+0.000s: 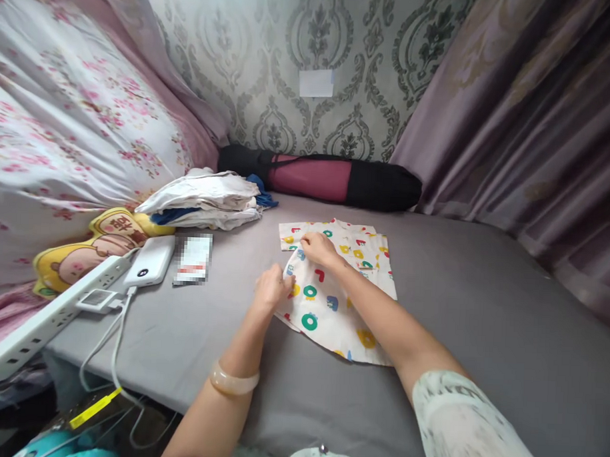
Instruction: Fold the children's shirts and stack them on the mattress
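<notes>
A small white garment [332,316] printed with colourful letters and figures, shaped like a child's shirt, lies spread on the grey bed sheet. My left hand [273,286] pinches its left edge, with fingers closed on the cloth. Farther up that same edge, my right hand [318,247] grips the fabric between thumb and fingers, its forearm crossing above the garment. Between the two hands the edge is lifted and curved. Part of the garment is hidden under my right forearm.
Left of the garment lie a blurred packet [194,258], a white power bank [151,262] with cables, a power strip [46,319] and a yellow plush pillow [99,241]. Behind are piled clothes [206,195] and a long black-and-maroon bag [311,179] against the wall. Curtains [514,116] hang at the right.
</notes>
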Demonstrator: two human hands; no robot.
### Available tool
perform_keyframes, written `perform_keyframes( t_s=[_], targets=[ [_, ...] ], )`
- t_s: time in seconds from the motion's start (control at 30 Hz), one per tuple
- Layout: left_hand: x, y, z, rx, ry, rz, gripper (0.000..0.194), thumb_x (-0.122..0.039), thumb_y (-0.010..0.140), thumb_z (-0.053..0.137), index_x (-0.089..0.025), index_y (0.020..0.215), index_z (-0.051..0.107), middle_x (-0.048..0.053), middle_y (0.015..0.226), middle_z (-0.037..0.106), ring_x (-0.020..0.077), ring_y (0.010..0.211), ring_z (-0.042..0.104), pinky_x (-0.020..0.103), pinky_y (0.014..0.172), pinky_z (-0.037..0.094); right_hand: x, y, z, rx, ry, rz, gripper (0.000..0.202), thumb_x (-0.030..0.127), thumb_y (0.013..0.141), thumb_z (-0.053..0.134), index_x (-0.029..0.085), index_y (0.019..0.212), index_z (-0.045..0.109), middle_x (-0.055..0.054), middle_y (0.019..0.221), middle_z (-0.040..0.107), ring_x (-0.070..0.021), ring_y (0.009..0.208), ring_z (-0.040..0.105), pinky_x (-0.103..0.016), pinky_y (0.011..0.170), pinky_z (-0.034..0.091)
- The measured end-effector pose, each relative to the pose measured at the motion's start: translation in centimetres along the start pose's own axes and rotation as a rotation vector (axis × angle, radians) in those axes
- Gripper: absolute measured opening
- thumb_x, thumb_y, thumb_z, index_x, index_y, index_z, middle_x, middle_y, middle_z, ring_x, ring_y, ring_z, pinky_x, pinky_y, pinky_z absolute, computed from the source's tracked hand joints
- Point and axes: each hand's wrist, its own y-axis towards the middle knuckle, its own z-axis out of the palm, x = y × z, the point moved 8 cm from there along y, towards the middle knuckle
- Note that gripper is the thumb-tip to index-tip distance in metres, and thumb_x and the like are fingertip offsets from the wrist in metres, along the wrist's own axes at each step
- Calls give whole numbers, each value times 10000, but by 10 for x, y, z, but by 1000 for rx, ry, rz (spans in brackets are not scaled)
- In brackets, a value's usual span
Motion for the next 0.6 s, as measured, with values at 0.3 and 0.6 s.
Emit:
perform_keyframes(
  t_s=[0.3, 0.6],
  targets=[
    [11, 9, 1, -11, -96, 29, 256, -410, 907, 483, -199, 848, 616, 99, 946, 724, 246, 933, 666, 291, 712, 433, 41, 58, 46, 82, 18, 114, 344, 281, 911, 477, 145, 1173, 654, -175, 1259, 621, -274, 1154, 597, -317, 907, 469],
    [15, 9, -3, 2, -141, 16, 232, -386, 896, 506, -201, 847, 637, 86, 924, 724, 226, 890, 670, 282, 706, 452, 34, 72, 57, 80, 7, 98, 418, 271, 827, 615, 158, 1230, 618, -183, 1179, 660, -283, 1074, 648, -345, 893, 499]
  ],
)
